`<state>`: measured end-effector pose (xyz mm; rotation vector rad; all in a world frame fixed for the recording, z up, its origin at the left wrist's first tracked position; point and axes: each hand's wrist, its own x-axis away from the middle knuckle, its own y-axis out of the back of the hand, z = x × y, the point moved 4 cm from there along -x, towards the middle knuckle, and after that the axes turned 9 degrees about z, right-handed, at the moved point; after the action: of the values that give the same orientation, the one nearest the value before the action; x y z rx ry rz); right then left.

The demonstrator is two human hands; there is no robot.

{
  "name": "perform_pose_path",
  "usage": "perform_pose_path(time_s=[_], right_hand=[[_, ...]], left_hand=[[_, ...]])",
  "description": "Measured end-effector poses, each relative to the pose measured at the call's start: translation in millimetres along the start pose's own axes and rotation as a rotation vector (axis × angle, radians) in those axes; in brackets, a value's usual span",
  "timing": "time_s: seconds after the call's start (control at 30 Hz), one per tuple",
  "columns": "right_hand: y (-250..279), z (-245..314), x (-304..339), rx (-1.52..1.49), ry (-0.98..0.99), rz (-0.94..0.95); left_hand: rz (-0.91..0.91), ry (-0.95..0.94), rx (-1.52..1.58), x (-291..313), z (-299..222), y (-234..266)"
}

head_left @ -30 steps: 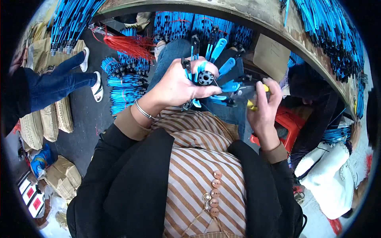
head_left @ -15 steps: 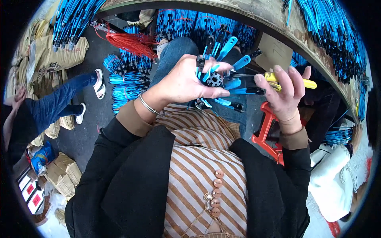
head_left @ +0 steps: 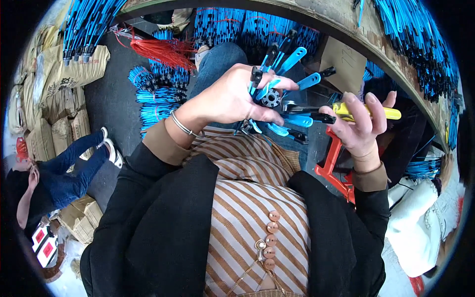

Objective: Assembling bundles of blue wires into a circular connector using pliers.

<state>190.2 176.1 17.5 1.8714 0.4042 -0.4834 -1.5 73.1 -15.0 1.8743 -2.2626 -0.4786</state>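
My left hand (head_left: 235, 99) is closed around a round black notched hub (head_left: 270, 98), thumb below it and fingers above. Blue flat arms (head_left: 292, 60) with holes and black end pieces fan out from the hub on several sides. From the right, my right hand (head_left: 360, 123) grips pliers with yellow handles (head_left: 388, 113), its fingertips curled over them. The metal jaws of the pliers point left and meet the hub's right side; exactly what they bite on is hidden.
A wooden bench (head_left: 341, 24) curves across the top, bearing blue rods (head_left: 413, 44). Bundled blue rods (head_left: 158, 109) and red strands (head_left: 163, 52) lie beyond my knees. An orange-red frame (head_left: 329, 163) stands near my right forearm. At left are sacks (head_left: 74, 69) and another person (head_left: 64, 183).
Both hands have shifted slightly right, with the hub and pliers still together. The blue arms have turned a little. The person at left has moved nearer.
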Motion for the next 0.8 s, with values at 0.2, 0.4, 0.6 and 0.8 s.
perform_pose_path(time_s=[0.2,0.4,0.6,0.8], right_hand=[[-3,5,4,0.05,-0.083,0.0],[0,13,0,0.013,-0.154,0.094],[-18,35,7,-0.25,-0.357,0.147],[-31,55,20,-0.387,-0.527,0.009]], left_hand=[[0.022,0.006,-0.031,-3,-6,-1],[0.039,0.092,-0.062,-4,-5,-1],[-0.116,0.021,0.012,-3,-2,0],[-0.171,-0.004,0.07,-2,2,0]])
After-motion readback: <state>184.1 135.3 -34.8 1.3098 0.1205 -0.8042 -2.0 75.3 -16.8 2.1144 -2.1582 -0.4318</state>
